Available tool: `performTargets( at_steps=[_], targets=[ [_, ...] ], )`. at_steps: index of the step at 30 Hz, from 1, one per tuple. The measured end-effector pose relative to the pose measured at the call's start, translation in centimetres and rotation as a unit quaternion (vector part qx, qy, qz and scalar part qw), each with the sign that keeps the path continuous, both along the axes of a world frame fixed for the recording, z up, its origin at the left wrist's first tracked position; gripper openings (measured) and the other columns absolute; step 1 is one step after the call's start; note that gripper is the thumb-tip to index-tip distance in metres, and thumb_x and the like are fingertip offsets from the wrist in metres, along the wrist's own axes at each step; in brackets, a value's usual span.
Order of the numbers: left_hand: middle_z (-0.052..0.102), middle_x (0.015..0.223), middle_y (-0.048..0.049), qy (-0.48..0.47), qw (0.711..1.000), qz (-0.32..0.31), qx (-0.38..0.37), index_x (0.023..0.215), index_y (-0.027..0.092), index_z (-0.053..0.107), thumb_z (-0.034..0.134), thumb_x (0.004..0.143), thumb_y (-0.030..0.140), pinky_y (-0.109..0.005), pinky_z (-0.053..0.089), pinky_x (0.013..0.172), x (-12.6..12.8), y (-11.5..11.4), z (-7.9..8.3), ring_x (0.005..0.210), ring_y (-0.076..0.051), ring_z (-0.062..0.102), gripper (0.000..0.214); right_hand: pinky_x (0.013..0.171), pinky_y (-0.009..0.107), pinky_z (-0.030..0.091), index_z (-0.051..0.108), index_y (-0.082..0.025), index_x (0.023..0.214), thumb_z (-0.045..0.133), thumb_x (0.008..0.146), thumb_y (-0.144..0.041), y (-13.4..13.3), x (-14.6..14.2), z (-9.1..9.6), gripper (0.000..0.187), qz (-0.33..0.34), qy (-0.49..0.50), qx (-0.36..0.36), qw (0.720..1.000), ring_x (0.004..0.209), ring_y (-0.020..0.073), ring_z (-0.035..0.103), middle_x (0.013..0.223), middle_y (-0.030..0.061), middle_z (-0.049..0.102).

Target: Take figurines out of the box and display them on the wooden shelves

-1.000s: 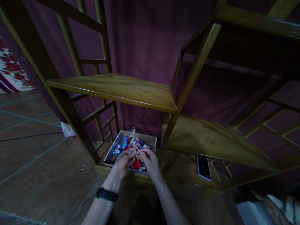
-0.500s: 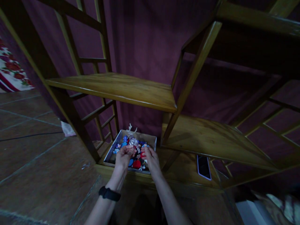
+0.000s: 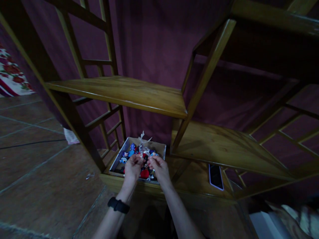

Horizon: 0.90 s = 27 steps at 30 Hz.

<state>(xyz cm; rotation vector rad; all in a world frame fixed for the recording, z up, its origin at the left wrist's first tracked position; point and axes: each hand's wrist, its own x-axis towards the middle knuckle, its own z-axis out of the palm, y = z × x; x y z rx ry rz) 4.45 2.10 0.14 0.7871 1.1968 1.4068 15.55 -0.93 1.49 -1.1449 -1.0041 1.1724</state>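
A clear deer figurine point(image 3: 145, 150) with branching antlers is held upright over a shallow box point(image 3: 119, 160). My left hand point(image 3: 134, 165), with a black band on its wrist, pinches the figurine low on its left side. On the other side, my right hand point(image 3: 159, 167) has its thumb and fingers closed at the figurine's lower right. Small colourful figures point(image 3: 131, 152) in blue, red and white lie in the box beneath, partly covered by my hands.
The box stands on the bottom board of a wooden shelf unit, under a low shelf point(image 3: 119, 91). A slanting post point(image 3: 194, 99) rises to its right. A phone point(image 3: 215, 177) lies on the bottom board. A black cable point(image 3: 32, 143) crosses the tiled floor.
The deer figurine has turned, its antlers now leaning more to the right. My right hand has moved in from beside it and now grips it too.
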Motion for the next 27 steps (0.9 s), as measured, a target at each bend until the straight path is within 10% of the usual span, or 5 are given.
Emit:
performTargets(
  at_steps=[27],
  targets=[
    [0.062, 0.064, -0.0009, 0.05, 0.995, 0.056, 0.07, 0.066, 0.015, 0.061, 0.069, 0.056, 0.009, -0.022, 0.045, 0.067, -0.45, -0.1, 0.12, 0.063, -0.012, 0.057, 0.014, 0.056, 0.024, 0.049, 0.069, -0.021, 0.085, 0.056, 0.074, -0.034, 0.22, 0.35, -0.97, 0.022, -0.034, -0.062, 0.006, 0.998, 0.057, 0.0125, 0.057, 0.073, -0.0002, 0.065]
  ],
)
